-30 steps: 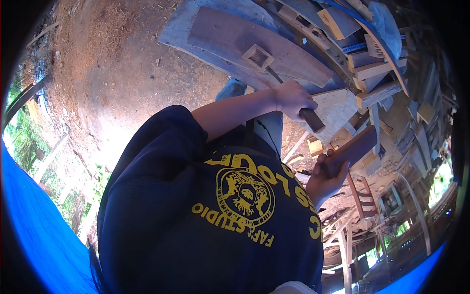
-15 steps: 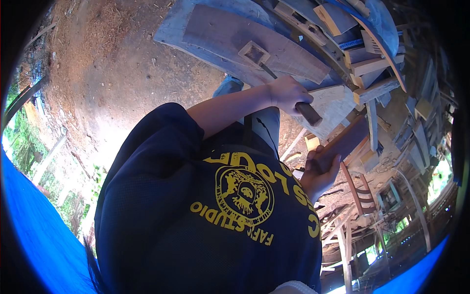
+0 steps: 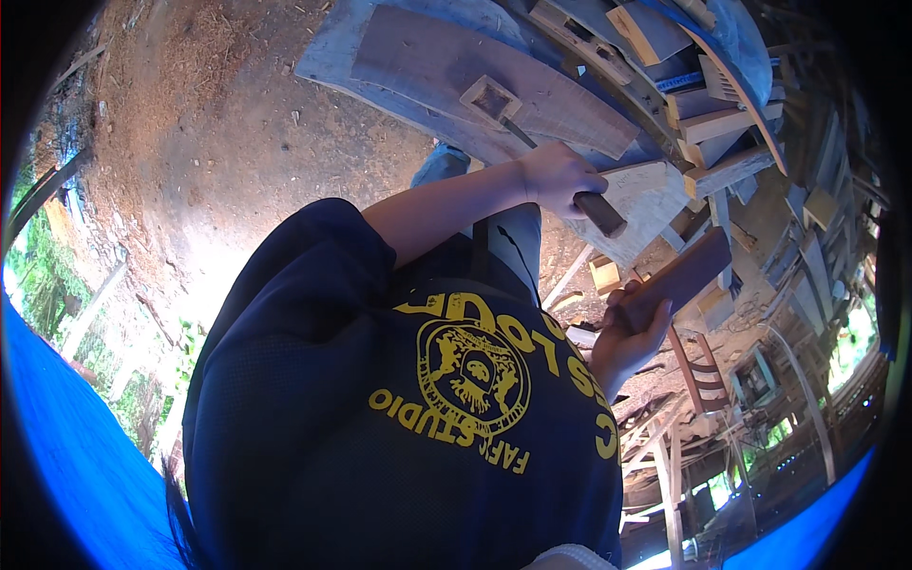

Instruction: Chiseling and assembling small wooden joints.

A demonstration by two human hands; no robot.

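My left hand (image 3: pixel 560 180) is closed round the dark wooden handle of a chisel (image 3: pixel 598 214). Its metal blade reaches up into a squarish cut with a pale rim (image 3: pixel 489 98) in a long brownish board (image 3: pixel 418 52), which lies on a larger weathered slab (image 3: pixel 323 66). Below and to the right, my right hand (image 3: pixel 627 332) grips a dark rectangular wooden block (image 3: pixel 684 271), held a short way apart from the handle's end.
Offcuts and beams (image 3: pixel 722 123) are piled at the upper right, beside a pale plywood piece (image 3: pixel 641 204). A wooden chair (image 3: pixel 698 370) lies among scraps at the lower right. Shavings cover the dirt floor (image 3: pixel 209 142); blue tarp (image 3: pixel 66 418) shows at the rim.
The block in my right hand came up toward the chisel handle half a second ago and has since drawn back slightly to the right. My left hand stays on the chisel.
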